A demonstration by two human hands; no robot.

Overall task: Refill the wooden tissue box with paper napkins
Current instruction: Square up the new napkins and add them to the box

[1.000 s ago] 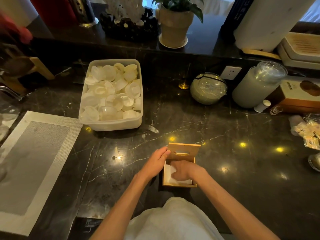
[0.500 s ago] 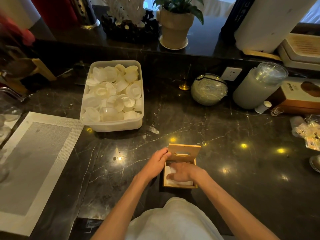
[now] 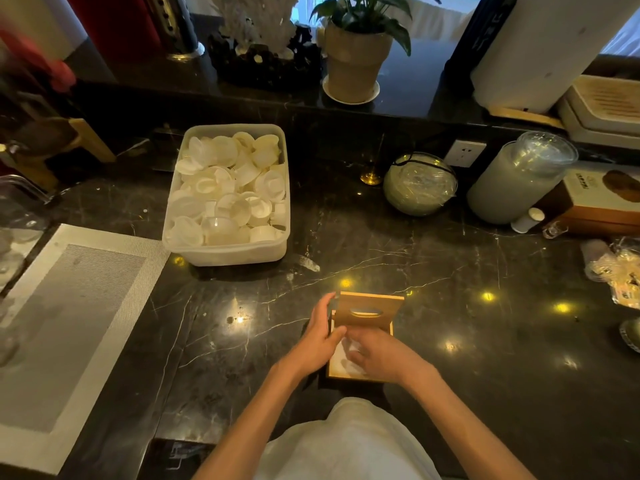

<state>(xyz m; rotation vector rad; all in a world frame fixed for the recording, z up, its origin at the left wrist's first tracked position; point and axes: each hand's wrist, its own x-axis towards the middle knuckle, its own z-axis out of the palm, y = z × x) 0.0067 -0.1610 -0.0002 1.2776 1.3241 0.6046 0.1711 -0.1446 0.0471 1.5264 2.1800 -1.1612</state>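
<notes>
A small wooden tissue box (image 3: 349, 374) sits on the black marble counter in front of me. Its hinged lid (image 3: 369, 310), with an oval slot, stands tilted up at the far side. White paper napkins (image 3: 341, 358) lie inside the box. My left hand (image 3: 320, 336) grips the box's left wall and the lid's left edge, thumb over the rim. My right hand (image 3: 379, 351) rests inside the box, fingers pressed down on the napkins and hiding most of them.
A plastic tub of small white cups (image 3: 228, 195) stands at the back left. A grey placemat (image 3: 65, 327) lies on the left. A round bowl (image 3: 419, 183), a tall jar (image 3: 519, 178), a carton (image 3: 602, 199) and wrapped packets (image 3: 616, 271) line the right.
My left thumb has slid over the box's rim toward my right hand. My right hand has shifted slightly nearer on the napkins. The lid stays raised.
</notes>
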